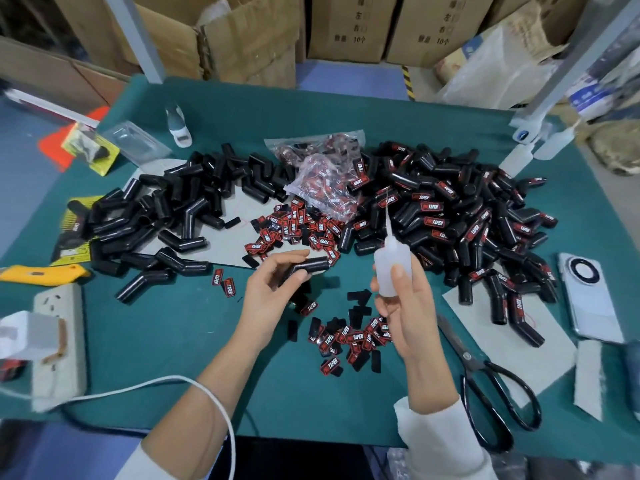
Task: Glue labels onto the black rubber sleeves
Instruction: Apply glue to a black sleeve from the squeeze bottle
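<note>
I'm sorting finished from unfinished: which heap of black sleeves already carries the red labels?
The heap on the person's right: its sleeves show red Taper labels. The heap on the left is plain black, like the sleeve in the left hand.

I see two bare hands, left [273, 292] and right [403, 306], and white sleeves [440, 441] pushed back along both forearms, cuffs loose and wrinkled.
</note>
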`<move>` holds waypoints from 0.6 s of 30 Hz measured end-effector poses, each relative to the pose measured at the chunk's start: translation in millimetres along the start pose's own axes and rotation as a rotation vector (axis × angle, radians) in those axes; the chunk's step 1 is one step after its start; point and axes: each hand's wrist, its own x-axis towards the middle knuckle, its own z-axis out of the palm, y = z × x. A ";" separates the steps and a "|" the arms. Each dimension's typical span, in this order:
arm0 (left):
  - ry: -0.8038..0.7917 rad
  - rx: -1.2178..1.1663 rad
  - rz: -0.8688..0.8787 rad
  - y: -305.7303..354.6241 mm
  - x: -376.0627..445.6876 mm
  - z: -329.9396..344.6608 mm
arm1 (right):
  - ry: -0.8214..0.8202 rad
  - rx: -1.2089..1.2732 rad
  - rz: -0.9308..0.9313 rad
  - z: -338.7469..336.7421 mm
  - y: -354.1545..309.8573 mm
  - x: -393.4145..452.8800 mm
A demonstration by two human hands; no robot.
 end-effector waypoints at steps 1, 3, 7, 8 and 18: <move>0.000 -0.050 -0.016 -1.7 0.3 0.1 | 0.015 -0.053 -0.007 -2.4 1.2 -2.1; 0.013 -0.129 -0.056 -3.0 0.9 0.3 | 0.029 -0.107 -0.026 -8.4 1.3 -6.0; 0.036 -0.237 -0.146 -3.6 -1.6 -0.6 | 0.041 -0.116 -0.027 -19.0 -1.1 -14.4; 0.040 -0.222 -0.148 -4.0 -2.4 -1.0 | 0.043 -0.117 -0.027 -19.5 -0.6 -15.8; -0.037 -0.385 -0.156 4.3 -9.8 3.7 | 0.040 0.099 0.075 -14.0 0.0 -16.2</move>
